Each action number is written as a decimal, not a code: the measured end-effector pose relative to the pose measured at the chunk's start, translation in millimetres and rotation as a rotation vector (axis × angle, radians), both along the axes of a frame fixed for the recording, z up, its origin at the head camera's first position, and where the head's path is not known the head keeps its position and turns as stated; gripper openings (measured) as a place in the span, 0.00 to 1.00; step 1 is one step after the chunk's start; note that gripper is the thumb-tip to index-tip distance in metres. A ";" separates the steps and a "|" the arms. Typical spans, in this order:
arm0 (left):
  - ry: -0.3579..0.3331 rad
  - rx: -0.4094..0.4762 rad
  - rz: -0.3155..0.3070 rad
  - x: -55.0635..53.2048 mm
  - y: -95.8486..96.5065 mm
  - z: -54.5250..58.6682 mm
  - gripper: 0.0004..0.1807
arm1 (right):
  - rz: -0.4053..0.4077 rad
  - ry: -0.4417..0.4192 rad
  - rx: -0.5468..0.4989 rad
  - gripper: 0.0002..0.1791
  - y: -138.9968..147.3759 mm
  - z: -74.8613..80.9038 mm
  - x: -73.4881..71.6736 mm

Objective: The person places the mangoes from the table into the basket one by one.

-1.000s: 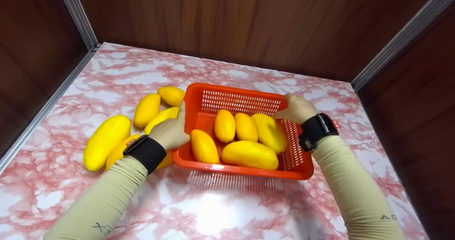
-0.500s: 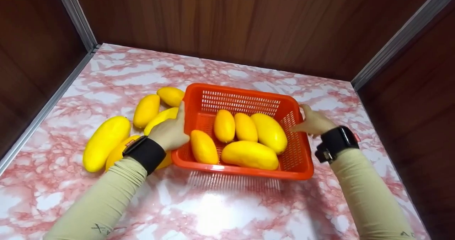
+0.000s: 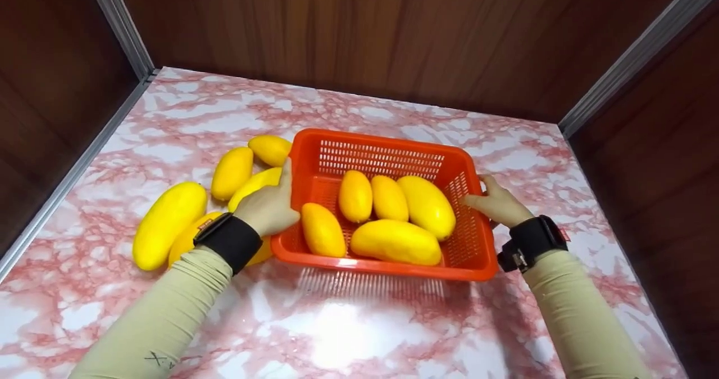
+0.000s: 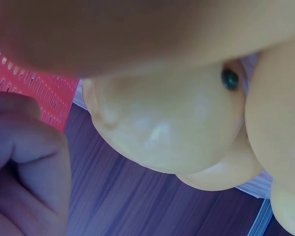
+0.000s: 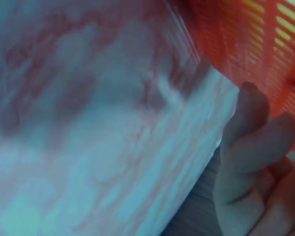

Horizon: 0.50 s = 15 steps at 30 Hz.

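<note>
An orange-red plastic basket (image 3: 387, 267) stands on the table, with several yellow mangoes (image 3: 396, 242) lying loose inside. My left hand (image 3: 267, 208) grips its left rim, thumb on the inner side; curled fingers (image 4: 32, 162) show beside the mesh wall in the left wrist view. At the opposite end, my right hand (image 3: 501, 202) holds the right rim with the thumb over the edge. Its bent fingers (image 5: 255, 147) touch the outer wall in the right wrist view. More mangoes (image 3: 169, 225) lie left of the basket, some partly hidden by my left hand and wrist.
The table (image 3: 337, 334) has a pink-and-white marbled top. Brown wood-grain panels (image 3: 359, 42) enclose it at the back and both sides, with metal strips (image 3: 126, 25) at the corners. One mango (image 3: 269, 150) lies close against the basket's far left corner.
My right hand has left the basket's inside near the far right corner, moved right and nearer, and now grips the right rim. The left hand keeps its hold; the mangoes stay put.
</note>
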State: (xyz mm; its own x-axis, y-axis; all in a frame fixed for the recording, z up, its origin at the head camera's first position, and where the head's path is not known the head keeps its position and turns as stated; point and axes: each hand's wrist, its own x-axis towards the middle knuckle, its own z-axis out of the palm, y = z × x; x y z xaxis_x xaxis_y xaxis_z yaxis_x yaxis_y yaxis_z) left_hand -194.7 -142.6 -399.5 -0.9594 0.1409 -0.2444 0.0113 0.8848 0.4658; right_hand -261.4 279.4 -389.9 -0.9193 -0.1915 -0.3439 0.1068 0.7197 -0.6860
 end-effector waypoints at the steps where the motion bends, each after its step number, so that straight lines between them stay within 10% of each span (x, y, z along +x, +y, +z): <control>1: 0.001 0.006 0.001 0.4 -0.3 -0.5 0.56 | -0.010 -0.005 -0.043 0.41 -1.6 -2.4 0.0; 15: 0.035 -0.021 0.042 1.9 1.0 -0.6 0.53 | -0.068 0.081 -0.266 0.30 -11.7 -19.1 1.7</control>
State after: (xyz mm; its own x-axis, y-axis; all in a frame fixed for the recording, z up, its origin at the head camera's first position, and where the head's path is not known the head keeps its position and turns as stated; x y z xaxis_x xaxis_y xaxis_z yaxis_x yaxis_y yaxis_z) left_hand -192.8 -141.7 -400.1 -0.9724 0.0954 -0.2131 -0.0102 0.8945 0.4469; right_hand -259.7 267.7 -409.0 -0.9556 -0.2021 -0.2144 0.0853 0.5067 -0.8579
